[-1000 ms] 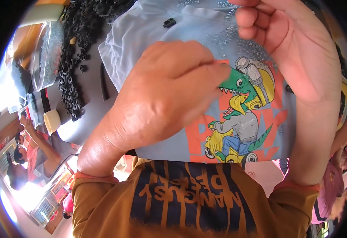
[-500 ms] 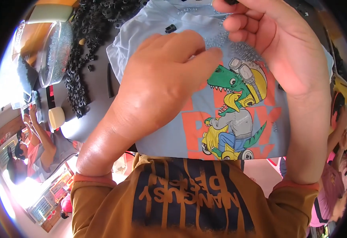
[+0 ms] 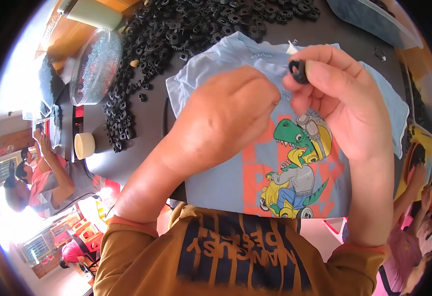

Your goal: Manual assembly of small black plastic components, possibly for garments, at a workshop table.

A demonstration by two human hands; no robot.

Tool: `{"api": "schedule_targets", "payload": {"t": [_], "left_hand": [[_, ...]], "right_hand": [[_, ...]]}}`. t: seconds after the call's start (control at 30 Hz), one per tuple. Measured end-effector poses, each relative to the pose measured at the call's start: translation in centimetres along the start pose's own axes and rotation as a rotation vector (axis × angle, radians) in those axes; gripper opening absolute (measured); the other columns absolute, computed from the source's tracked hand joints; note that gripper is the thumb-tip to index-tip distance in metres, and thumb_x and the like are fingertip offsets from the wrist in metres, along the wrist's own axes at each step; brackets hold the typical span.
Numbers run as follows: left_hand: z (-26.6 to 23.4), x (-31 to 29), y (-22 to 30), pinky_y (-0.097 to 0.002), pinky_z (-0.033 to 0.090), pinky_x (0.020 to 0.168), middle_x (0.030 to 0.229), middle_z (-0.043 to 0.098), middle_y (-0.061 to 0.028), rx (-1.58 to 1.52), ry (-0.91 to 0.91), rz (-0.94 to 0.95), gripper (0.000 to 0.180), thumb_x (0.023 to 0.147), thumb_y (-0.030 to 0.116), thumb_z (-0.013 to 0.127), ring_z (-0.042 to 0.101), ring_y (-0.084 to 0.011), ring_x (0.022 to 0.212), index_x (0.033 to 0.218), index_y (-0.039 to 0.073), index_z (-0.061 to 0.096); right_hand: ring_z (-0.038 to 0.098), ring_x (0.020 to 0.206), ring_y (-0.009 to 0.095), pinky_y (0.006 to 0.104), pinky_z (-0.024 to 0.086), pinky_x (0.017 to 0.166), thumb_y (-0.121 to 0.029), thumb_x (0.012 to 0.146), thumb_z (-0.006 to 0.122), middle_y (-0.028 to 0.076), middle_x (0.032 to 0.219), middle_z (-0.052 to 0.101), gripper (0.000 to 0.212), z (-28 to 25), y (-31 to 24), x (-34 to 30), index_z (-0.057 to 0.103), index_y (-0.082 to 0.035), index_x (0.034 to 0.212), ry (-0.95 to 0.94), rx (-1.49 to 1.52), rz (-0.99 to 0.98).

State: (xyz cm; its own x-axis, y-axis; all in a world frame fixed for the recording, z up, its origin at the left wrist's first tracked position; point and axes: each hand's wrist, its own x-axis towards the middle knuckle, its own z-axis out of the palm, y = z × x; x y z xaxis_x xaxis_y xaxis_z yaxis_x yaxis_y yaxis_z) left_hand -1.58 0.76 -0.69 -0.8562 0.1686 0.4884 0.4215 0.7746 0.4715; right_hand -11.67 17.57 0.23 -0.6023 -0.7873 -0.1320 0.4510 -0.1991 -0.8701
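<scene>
Between the thumb and fingers of my right hand (image 3: 347, 98) is a small black plastic part (image 3: 302, 73) with a hole through it. My left hand (image 3: 221, 118) is closed just to its left, knuckles up. Its fingertips are turned away, so whatever they grip is hidden. Both hands are above a light blue T-shirt (image 3: 216, 180) spread over the table, printed with a green dinosaur (image 3: 295, 167) on a scooter. Tiny metal springs (image 3: 263, 55) lie scattered on the shirt near its upper edge.
A large heap of black plastic parts (image 3: 176, 37) covers the table's far left. Beside it are a clear round tub (image 3: 73, 93) of small springs and a cream cup (image 3: 84, 146). A translucent bin (image 3: 374, 19) stands far right. Other people work at both sides.
The view has shifted, showing more of the table's far side. My right hand has come lower in view, bringing the black part into sight beside my left hand, which stays closed.
</scene>
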Motion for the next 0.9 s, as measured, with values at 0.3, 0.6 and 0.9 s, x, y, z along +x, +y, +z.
{"api": "schedule_targets", "payload": {"t": [0.3,0.6,0.9], "left_hand": [[-3.4,0.2,1.1,-0.0184,0.042,0.059,0.083,0.059,-0.0099,-0.836,0.079,-0.485,0.025,0.088,0.004,0.054,0.05,-0.007,0.062,0.111,-0.005,0.048],[-3.4,0.1,0.9,-0.0176,0.039,0.056,0.079,0.058,-0.0058,-0.913,-0.054,-0.568,0.021,0.088,0.001,0.049,0.049,-0.0056,0.06,0.109,-0.004,0.049],[-2.8,-0.2,0.4,-0.0207,0.045,0.06,0.088,0.062,-0.0096,-0.239,-0.031,-0.127,0.023,0.083,-0.008,0.056,0.059,-0.0122,0.071,0.105,-0.003,0.053]], "right_hand": [[0.061,0.072,0.015,0.0254,0.05,0.066,-0.016,0.081,0.065,0.009,0.087,0.063,0.025,0.6,0.5,-0.4,0.058,0.001,0.099,-0.018,-0.065,0.026],[0.062,0.084,0.016,0.0266,0.053,0.073,-0.013,0.079,0.068,0.01,0.097,0.06,0.026,0.8,0.7,-0.7,0.057,0.003,0.097,-0.092,-0.092,0.11],[0.061,0.086,0.013,0.0255,0.052,0.074,0.0,0.081,0.063,0.008,0.095,0.062,0.016,2.0,1.3,-1.2,0.058,0.004,0.095,0.013,-0.154,-0.025]]}}
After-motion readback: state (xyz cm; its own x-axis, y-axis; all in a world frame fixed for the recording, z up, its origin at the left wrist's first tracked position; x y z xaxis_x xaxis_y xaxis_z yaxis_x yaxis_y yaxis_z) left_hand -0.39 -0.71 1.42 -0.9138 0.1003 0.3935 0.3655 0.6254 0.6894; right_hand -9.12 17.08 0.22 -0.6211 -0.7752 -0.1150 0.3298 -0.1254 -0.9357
